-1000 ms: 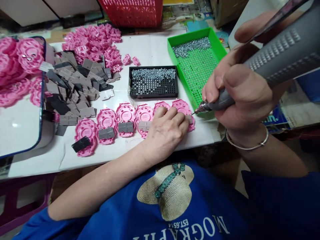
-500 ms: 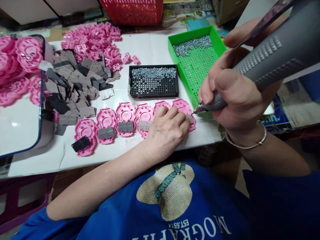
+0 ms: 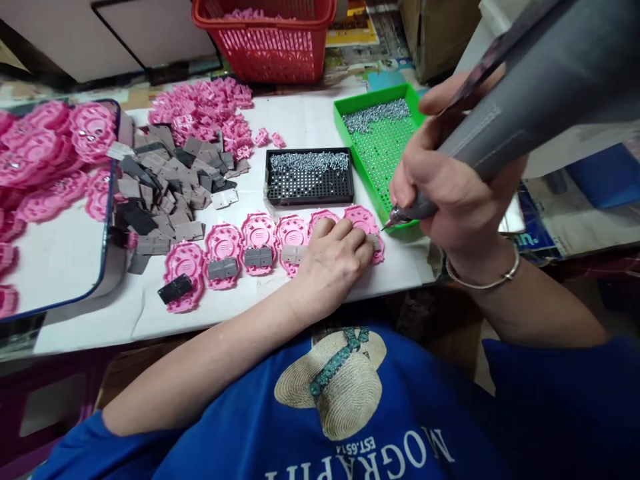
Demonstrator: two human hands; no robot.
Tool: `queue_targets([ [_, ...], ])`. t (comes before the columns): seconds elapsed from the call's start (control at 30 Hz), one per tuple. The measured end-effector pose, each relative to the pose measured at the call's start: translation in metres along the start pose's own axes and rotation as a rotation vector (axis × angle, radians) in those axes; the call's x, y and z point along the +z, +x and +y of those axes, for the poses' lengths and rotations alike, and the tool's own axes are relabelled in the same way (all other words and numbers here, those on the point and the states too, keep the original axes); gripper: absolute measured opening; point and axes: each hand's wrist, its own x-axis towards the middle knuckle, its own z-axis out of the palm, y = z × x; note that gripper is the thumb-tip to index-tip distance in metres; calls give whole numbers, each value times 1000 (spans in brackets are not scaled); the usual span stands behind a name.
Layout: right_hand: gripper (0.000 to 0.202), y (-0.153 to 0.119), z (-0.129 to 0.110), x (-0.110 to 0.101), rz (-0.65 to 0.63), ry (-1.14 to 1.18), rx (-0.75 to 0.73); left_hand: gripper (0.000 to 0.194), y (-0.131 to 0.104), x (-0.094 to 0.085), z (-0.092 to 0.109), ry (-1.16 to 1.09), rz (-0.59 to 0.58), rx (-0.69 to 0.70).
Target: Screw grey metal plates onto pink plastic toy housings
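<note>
It looks like a small assembly workshop: heaps of pink plastic parts [image 3: 200, 110] and gray plates [image 3: 173, 177] cover a paper-lined counter [image 3: 300, 120], beside perforated trays of screws, while the hands work with a gray power screwdriver [image 3: 480, 140].

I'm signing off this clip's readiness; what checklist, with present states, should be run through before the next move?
1. Right hand has a grip on the driver: ok.
2. Left hand is at the right-end pink part: ok.
3. Driver tip carries a screw: cannot tell, too small.
4. Tip is lined up with a hole: cannot tell.
5. Black tray holds loose screws: ok.
6. Black plate sits square on the left-end pink part: not ok, askew.
</note>
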Motion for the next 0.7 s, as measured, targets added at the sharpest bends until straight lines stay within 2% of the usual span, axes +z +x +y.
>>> queue_targets([
  [0.13,20,16,-11,-18,115,-4,-177,20,-4,-3,-2,-17,5,-1],
  [0.27,25,22,-5,-54,262,-161,-309,23,-6,-5,-6,-49,13,8],
  [0.43,30,12,9,-89,334,-285,-214,24,-3,-8,-6,-131,-3,17],
  [0.7,36,4,19,-103,407,-308,-166,29,-2,-10,-7,-157,-8,14],
])
